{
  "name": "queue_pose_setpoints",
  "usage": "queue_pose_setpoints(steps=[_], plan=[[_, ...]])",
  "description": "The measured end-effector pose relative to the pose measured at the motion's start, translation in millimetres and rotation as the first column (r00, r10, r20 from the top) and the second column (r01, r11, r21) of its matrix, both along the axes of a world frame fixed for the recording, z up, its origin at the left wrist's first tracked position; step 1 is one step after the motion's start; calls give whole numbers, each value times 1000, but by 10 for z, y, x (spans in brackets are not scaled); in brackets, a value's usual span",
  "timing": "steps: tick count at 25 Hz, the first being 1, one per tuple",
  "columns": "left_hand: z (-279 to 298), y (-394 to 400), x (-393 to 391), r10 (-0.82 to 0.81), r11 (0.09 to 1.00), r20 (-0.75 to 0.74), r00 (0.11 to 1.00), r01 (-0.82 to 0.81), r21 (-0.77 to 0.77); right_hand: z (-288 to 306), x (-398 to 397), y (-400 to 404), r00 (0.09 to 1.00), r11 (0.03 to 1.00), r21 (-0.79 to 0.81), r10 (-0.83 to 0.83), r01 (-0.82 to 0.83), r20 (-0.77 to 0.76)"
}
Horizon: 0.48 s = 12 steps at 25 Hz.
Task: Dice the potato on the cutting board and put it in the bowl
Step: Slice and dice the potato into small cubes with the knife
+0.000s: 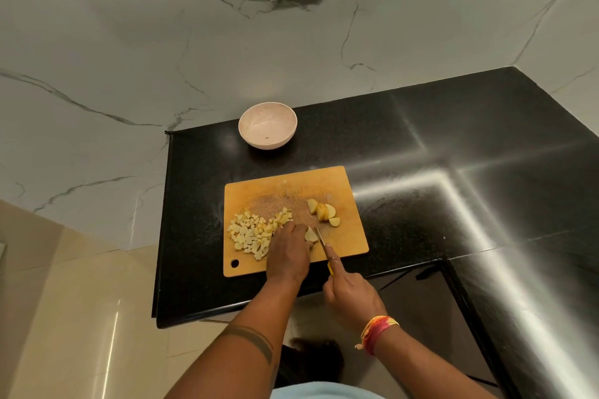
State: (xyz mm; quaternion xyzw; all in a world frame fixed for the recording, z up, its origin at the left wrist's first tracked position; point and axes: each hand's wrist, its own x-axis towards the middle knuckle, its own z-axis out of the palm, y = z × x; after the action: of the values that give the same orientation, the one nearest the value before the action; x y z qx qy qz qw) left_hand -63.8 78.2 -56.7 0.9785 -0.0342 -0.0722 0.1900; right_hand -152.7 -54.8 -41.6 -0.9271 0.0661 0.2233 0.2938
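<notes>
Potato's about half done from where I'm standing. There's a heap of dice [256, 232] on the left side of the board [285, 186], a few uncut wedges [325, 212] far right, and one piece [310, 234] getting cut near the middle. Left hand [288, 253] is curled over that piece, fingers pressing it down, and the right hand [351, 293] is wrapped round the knife [319, 238], forefinger stretched along the spine, blade right beside the left fingertips.

My guess is raw potato like this is firm but wet and starchy on the cut faces, so it'll want to skid. Best held flat side down, gripped from the top and sides with fingertips tucked back. The cubes are light and loose, so I'd scoop them with the blade or a cupped hand, not pick them one by one.

Bowl [267, 125] sits on the black bench [405, 139] beyond the board, well apart from it, nothing in it yet apart from a tiny speck.
</notes>
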Motion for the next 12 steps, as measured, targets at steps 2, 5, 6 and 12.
queue_pose_setpoints(steps=[2,5,6,12], plan=[[-10,9,1,3,1000,-3,1000,-3,-28,15,-32,-12,1000,1000,6,-8,8,4],[-36,16,67,3,998,-24,1000,-4,-55,29,-13,-18,1000,1000,-3,-23,23,14],[-40,14,86,5,998,-33,999,-7,-61,28,9,-27,1000,1000,-7,-15,16,13],[-47,12,111,14,992,-63,998,-22,-128,67,81,70,999,999,-35,20,-18,33]])
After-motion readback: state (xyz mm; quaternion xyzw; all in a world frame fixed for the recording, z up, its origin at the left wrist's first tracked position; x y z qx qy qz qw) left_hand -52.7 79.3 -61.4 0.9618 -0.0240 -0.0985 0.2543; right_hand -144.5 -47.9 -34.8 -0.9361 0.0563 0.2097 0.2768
